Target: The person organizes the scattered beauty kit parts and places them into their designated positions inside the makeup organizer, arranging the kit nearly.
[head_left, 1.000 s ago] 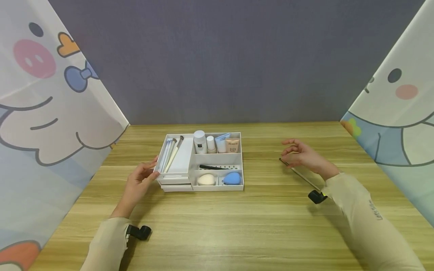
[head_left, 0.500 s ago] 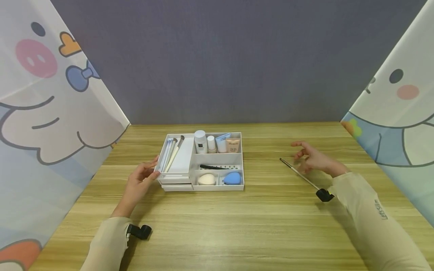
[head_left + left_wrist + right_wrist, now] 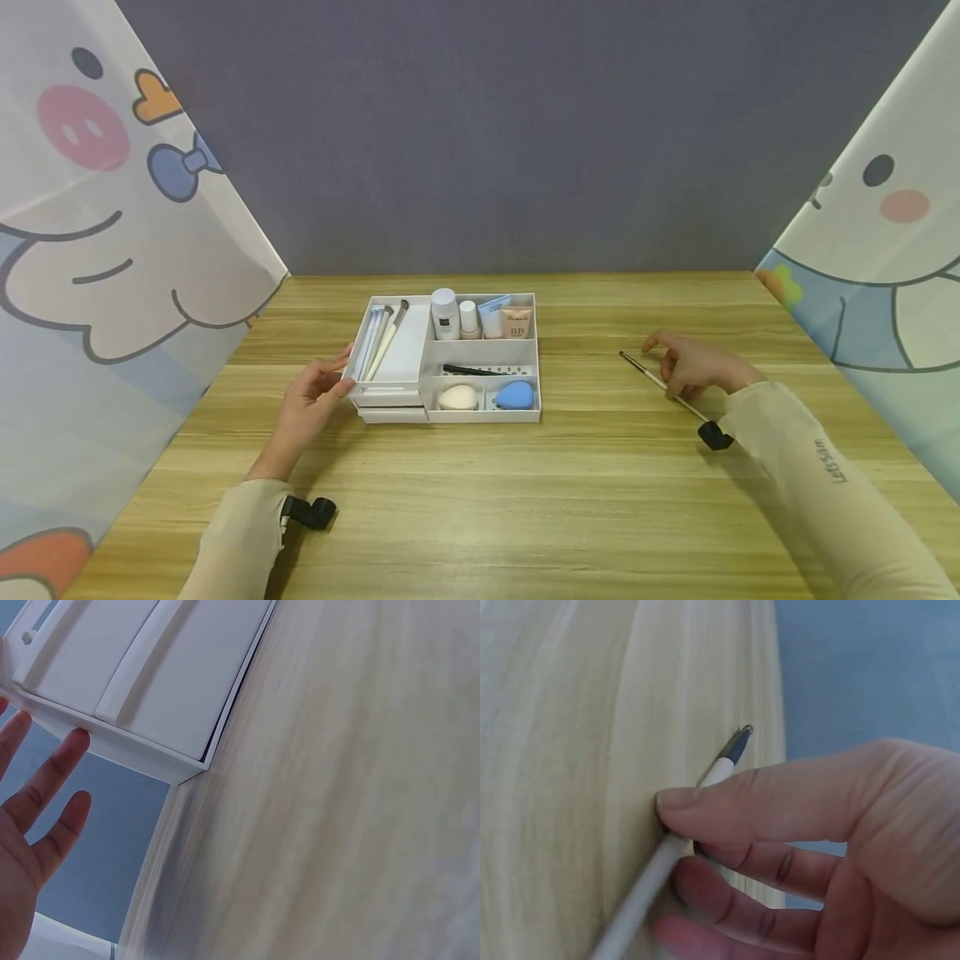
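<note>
A white makeup organizer stands on the wooden table, left of centre in the head view. My left hand touches its left side near the front corner; in the left wrist view several fingers are spread and fairly straight against the edge. To the right, my right hand pinches a thin makeup brush with a pale handle and a dark tip. The right wrist view shows the thumb across the brush's white handle, other fingers curled behind it. Its dark end points away from the hand.
Several brushes lie in the organizer's left tray. Its other compartments hold a white bottle, a smaller bottle, two tubes, a black pencil, a cream sponge and a blue sponge. A grey wall stands behind.
My right hand drew back to the right with fingers spread, then came down onto the brush and took hold of it. The left hand and organizer have stayed in place.
</note>
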Available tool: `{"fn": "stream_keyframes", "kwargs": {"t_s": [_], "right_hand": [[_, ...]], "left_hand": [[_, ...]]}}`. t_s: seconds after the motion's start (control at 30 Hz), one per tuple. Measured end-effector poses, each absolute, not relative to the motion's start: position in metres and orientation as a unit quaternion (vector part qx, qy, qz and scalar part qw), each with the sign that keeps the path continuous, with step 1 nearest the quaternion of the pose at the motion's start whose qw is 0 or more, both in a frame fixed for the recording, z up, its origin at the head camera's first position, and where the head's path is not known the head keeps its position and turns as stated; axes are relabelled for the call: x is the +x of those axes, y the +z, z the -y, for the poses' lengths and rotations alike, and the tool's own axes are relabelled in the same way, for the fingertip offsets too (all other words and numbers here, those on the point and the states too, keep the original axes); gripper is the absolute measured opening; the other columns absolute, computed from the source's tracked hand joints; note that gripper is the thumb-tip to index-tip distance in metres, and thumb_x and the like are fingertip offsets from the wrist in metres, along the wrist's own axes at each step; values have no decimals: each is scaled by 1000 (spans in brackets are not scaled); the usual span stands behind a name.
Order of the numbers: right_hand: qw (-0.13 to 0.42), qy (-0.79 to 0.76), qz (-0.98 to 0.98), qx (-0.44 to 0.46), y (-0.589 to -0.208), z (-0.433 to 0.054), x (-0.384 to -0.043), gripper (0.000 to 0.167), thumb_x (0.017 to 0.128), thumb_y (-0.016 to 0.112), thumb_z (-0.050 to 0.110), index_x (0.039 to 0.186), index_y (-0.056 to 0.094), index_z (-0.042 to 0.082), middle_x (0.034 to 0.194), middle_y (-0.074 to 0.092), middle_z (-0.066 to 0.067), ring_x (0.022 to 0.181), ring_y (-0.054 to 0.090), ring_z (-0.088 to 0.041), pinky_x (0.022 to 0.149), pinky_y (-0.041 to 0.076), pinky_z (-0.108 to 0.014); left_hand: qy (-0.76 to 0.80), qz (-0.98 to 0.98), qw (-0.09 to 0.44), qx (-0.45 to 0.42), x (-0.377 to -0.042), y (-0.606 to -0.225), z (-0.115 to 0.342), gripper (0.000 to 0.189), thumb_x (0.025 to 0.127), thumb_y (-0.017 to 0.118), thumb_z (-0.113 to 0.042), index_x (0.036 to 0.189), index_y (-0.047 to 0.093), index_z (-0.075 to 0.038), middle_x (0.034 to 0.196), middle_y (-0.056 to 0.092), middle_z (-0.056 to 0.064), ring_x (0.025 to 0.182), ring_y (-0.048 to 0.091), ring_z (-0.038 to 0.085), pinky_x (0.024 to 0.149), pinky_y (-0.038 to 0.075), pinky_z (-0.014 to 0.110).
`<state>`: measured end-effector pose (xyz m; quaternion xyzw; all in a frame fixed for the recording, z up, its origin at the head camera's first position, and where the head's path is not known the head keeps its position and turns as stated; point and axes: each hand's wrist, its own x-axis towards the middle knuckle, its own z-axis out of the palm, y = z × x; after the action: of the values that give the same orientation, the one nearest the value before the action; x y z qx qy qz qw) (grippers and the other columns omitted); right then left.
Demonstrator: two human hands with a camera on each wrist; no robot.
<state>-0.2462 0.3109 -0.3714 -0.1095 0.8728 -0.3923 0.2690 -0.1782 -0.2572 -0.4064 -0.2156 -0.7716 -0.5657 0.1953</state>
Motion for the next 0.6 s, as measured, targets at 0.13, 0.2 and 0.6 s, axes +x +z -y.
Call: {"fn": "stream_keyframes", "kwargs": {"t_s": [0.13,0.2,0.6], "right_hand": [[274,-360,-886,-102,-370,-307,-245,73,69,63,-18,136,38,0,71,54,-8,49,40,-13,45,38,-27],[271,-341,-895,-99,-369,-304,-245,70,68,59,-18,132,42,2,68,52,-6,48,39,-12,45,37,-26],[270,-326,-900,-100,-367,-297,-240,60,66,55,-19,122,52,3,61,40,0,48,35,-11,45,34,-24]], "left_hand": [[-567,770,196,-219,-178,-406,257,26,89,58,21,114,55,15,141,54,3,93,66,2,77,50,13],[-568,769,197,-217,-178,-407,257,26,88,58,22,114,55,16,141,54,1,93,66,1,77,50,13],[-566,770,201,-214,-179,-408,257,26,88,57,24,113,54,18,136,55,-16,92,65,-1,76,49,12]]}}
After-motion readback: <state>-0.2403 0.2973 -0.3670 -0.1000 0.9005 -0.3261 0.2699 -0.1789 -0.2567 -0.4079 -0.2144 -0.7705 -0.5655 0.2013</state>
